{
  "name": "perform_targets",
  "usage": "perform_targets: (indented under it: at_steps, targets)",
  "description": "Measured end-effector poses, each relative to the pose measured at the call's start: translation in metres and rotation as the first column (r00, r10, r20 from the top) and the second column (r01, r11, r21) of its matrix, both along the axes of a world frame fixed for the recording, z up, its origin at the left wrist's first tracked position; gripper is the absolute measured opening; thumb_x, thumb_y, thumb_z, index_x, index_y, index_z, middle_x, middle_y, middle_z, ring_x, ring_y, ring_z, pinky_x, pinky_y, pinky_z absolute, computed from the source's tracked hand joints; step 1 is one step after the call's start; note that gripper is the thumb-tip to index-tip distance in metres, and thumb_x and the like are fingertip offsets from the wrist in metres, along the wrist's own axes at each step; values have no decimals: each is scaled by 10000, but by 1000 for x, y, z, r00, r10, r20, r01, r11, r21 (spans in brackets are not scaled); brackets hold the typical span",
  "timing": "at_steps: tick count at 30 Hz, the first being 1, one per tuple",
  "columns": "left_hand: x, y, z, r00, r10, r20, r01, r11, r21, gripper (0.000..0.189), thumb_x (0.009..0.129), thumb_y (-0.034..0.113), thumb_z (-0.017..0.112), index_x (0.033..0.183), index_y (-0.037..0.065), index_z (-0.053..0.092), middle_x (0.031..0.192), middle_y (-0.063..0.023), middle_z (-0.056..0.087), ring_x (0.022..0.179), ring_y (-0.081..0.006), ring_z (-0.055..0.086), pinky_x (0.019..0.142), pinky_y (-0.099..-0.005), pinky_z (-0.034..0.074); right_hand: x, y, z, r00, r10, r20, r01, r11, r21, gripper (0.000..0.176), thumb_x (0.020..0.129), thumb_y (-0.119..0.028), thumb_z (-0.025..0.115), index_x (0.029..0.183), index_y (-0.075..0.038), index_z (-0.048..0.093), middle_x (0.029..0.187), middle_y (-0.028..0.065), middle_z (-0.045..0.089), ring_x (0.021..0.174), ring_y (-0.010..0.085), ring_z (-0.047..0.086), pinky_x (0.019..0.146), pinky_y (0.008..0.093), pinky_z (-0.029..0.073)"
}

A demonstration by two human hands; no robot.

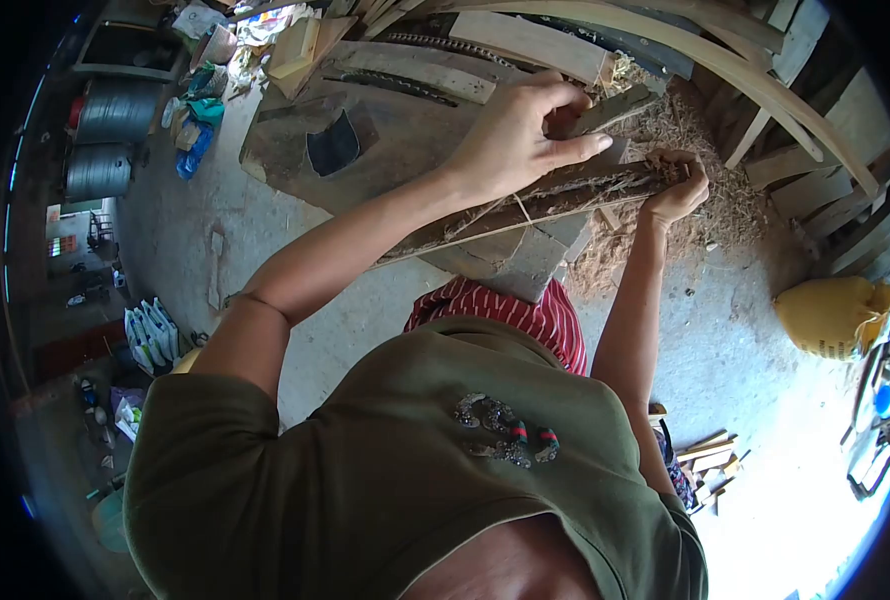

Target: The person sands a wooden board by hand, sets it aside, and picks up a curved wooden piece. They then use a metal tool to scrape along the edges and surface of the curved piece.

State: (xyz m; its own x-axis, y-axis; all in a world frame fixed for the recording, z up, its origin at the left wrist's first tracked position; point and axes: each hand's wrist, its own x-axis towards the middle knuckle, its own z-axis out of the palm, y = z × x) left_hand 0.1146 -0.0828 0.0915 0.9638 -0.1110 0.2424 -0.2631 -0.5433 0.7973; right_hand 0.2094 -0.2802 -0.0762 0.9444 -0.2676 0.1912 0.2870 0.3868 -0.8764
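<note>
My left hand (530, 130) is closed, its thumb and fingers pinching a short greyish strip of wood (625, 106) that points up to the right. Below it, a long rough board (565, 192) with dark, fibrous bark-like edges slants from my left forearm toward the right. My right hand (680, 188) wraps round the right end of this board, some loose fibres by its fingers. Beneath the board is a wooden block (525, 255), just in front of my red striped clothing. Part of the board is hidden behind my left arm.
A wooden work surface (295, 130) bears a dark patch (333, 146) and a toothed chain-like strip (445, 48). Wood shavings (705, 130) cover the floor beyond. Curved timber (755, 85) leans at upper right. A yellow sack (833, 315) stands right; wire spools (115, 110) stand left.
</note>
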Motion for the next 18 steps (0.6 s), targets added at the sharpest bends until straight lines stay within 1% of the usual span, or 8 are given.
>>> perform_targets:
  at_steps: [5, 8, 9, 10, 13, 16, 17, 18]
  targets:
    - [-14, 16, 29, 994, 105, 37, -101, 988, -117, 302, 885, 230, 735, 981, -45, 658, 794, -35, 618, 549, -82, 587, 446, -210, 469, 0, 2, 4, 996, -72, -58, 64, 990, -129, 428, 863, -264, 335, 704, 28, 605, 688, 185, 644, 636, 259, 629, 638, 352, 529]
    - [-9, 15, 16, 992, 97, 81, -95, 995, -30, 324, 829, 285, 779, 894, -21, 695, 831, -82, 641, 636, -131, 601, 562, -262, 501, 1, 4, 1, 994, -109, -28, 103, 982, -156, 459, 859, -274, 338, 678, 18, 643, 656, 132, 650, 589, 256, 640, 585, 354, 563]
    - [-3, 4, 7, 997, 75, -22, -77, 995, -59, 330, 814, 312, 787, 863, -2, 697, 806, -82, 627, 649, -147, 566, 632, -295, 492, 3, 2, 0, 995, -100, -30, 94, 984, -150, 455, 858, -268, 335, 679, 17, 642, 666, 135, 652, 595, 257, 640, 589, 356, 561]
    - [7, -3, -17, 1000, 11, 19, -14, 988, 157, 376, 834, 325, 764, 977, -12, 674, 853, -97, 635, 693, -147, 619, 589, -259, 519, 3, 1, -2, 996, -79, -36, 75, 991, -112, 445, 855, -256, 336, 684, 15, 645, 691, 143, 658, 625, 259, 644, 611, 366, 550]
    - [9, -20, -52, 995, 33, 90, -47, 987, 151, 279, 827, 260, 762, 929, 18, 665, 920, -71, 559, 709, -152, 545, 631, -265, 477, 5, -1, -3, 993, -95, -65, 86, 987, -133, 438, 853, -255, 342, 689, 7, 652, 709, 150, 658, 652, 260, 645, 634, 379, 538]
    - [-12, -21, -46, 988, 99, -117, -49, 928, 369, 308, 819, 228, 755, 1015, 43, 605, 978, -82, 531, 716, -138, 492, 572, -279, 461, 9, -7, -14, 960, -261, 97, 276, 853, -443, 419, 842, -275, 372, 691, -18, 666, 704, 140, 674, 673, 251, 658, 649, 386, 541]
    - [-23, -20, -48, 983, 151, -103, -94, 900, 425, 360, 803, 251, 763, 1035, 36, 593, 980, -84, 533, 771, -148, 526, 587, -275, 501, 7, -2, -13, 932, -311, 188, 361, 730, -580, 415, 836, -284, 380, 687, -28, 672, 699, 136, 681, 669, 247, 666, 643, 384, 553]
    - [-34, -19, -55, 980, 199, 31, -186, 835, 518, 381, 791, 259, 766, 1038, 27, 594, 986, -86, 533, 790, -161, 546, 607, -281, 525, 7, -2, -10, 956, -276, 101, 283, 772, -569, 418, 828, -294, 383, 681, -31, 674, 690, 135, 683, 660, 244, 674, 631, 381, 565]
